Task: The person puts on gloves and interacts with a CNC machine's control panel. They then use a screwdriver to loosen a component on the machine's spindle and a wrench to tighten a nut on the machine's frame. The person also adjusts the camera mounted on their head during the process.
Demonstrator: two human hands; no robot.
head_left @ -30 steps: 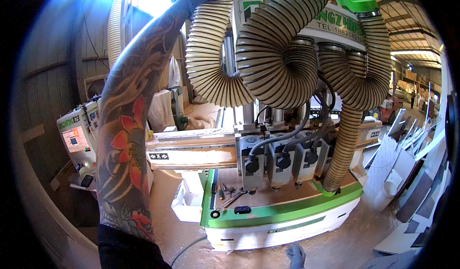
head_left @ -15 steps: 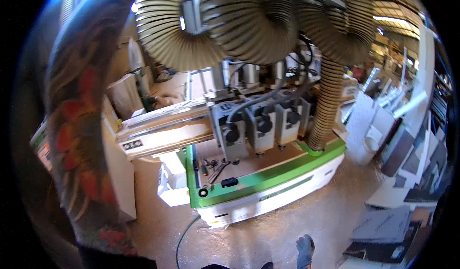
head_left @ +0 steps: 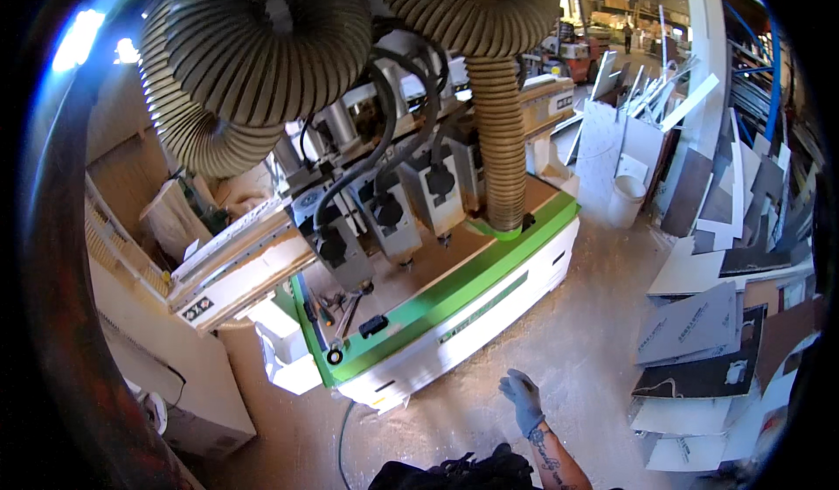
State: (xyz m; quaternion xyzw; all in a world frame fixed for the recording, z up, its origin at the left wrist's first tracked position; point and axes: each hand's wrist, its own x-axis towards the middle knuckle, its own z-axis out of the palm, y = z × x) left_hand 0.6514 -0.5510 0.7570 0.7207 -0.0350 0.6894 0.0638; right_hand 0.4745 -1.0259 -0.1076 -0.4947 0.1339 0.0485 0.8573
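My right hand (head_left: pixel 523 400), in a grey glove, hangs over the floor in front of a green-and-white CNC router (head_left: pixel 472 272). Its fingers are stretched out, with nothing seen in them, and its tattooed forearm shows below. My left arm (head_left: pixel 65 333) is raised very close along the left rim, dark and blurred; its hand is out of the picture. On the machine's near left corner lie wrenches (head_left: pixel 348 314), a black box-shaped item (head_left: pixel 374 325) and a small round ring (head_left: pixel 335 357). Several spindle heads (head_left: pixel 384 219) stand over the bed.
Thick ribbed extraction hoses (head_left: pixel 262 53) loop overhead, one dropping to the bed (head_left: pixel 500 141). Stacked sheet offcuts (head_left: pixel 690 333) and a white bucket (head_left: pixel 626 200) stand on the right. A thin hose (head_left: pixel 343 442) lies on the dusty floor (head_left: pixel 577 350). A person (head_left: pixel 627 37) is far back.
The view has swung right, so the machine sits further left. My right hand has come higher into view, showing its forearm. My left arm has shifted toward the left rim.
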